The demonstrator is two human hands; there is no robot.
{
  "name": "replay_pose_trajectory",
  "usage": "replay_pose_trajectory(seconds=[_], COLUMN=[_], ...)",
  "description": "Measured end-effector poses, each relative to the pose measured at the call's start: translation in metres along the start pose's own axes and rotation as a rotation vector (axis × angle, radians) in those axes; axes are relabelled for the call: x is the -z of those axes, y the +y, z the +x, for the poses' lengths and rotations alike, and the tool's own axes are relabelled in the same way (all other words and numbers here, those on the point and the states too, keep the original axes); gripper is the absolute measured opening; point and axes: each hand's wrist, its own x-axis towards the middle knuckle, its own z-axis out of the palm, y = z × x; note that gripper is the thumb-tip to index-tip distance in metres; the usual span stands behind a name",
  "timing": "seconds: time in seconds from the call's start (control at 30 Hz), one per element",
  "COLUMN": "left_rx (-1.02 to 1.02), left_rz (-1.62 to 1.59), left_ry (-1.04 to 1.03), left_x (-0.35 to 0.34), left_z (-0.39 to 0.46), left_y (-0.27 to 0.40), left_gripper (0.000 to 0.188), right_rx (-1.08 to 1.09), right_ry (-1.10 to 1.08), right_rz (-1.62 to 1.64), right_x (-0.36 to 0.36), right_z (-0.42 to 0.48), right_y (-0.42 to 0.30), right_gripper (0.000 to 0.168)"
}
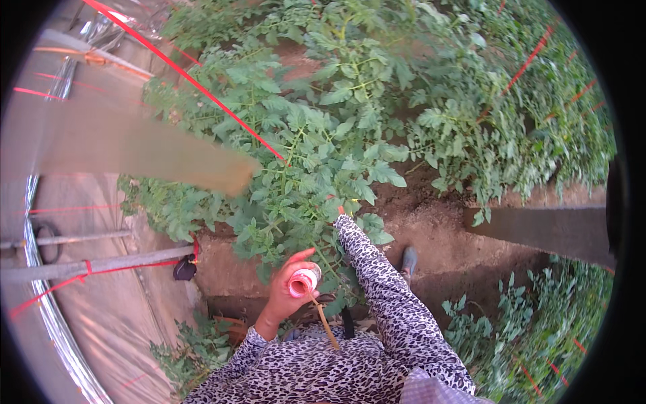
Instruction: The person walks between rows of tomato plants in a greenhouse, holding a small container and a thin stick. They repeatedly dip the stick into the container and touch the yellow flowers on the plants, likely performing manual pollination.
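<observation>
My left hand point(288, 288) is wrapped around a small open jar point(313, 275) whose mouth tilts up towards me and is stained red inside. A thin wooden stick point(325, 323) leans out of the jar's mouth towards my body. My right arm point(378, 272), in a leopard-print sleeve, reaches forward into a tomato plant point(298, 187). Leaves cover most of my right hand point(341, 209), so its fingers and anything in them are hidden. From the plant's upper stem a taut red twine point(202, 93) runs to the upper left.
Plastic sheeting point(111, 303) forms the left side, crossed by a grey pole point(96, 267) with a dark pouch point(184, 268) near its end. Blurred flat bands jut in from left point(181, 156) and right point(545, 230). More tomato plants point(484, 111) stand right. A shoe point(410, 260) rests on soil.
</observation>
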Motion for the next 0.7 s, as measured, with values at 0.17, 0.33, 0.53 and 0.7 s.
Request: replay_pose_trajectory(seconds=[0.17,0.33,0.53,0.7], left_rx=[-0.041,-0.097,-0.053,-0.024], left_rz=[-0.030,-0.105,-0.044,-0.002], left_ry=[0.024,0.232,0.429,0.572], left_x=[-0.021,-0.022,-0.019,-0.013], left_z=[0.031,0.061,0.071,0.060], left_y=[0.009,0.003,0.002,0.002], left_gripper=[0.054,0.055,0.057,0.056], right_rx=[0.015,0.000,-0.229,-0.165], right_ry=[-0.044,-0.190,-0.183,-0.119], right_rz=[0.110,0.185,0.261,0.148], right_x=[-0.019,-0.009,-0.006,-0.002], right_z=[0.003,-0.028,-0.019,-0.023], right_y=[0.007,-0.046,-0.024,-0.046], right_gripper=[0.046,0.038,0.034,0.032])
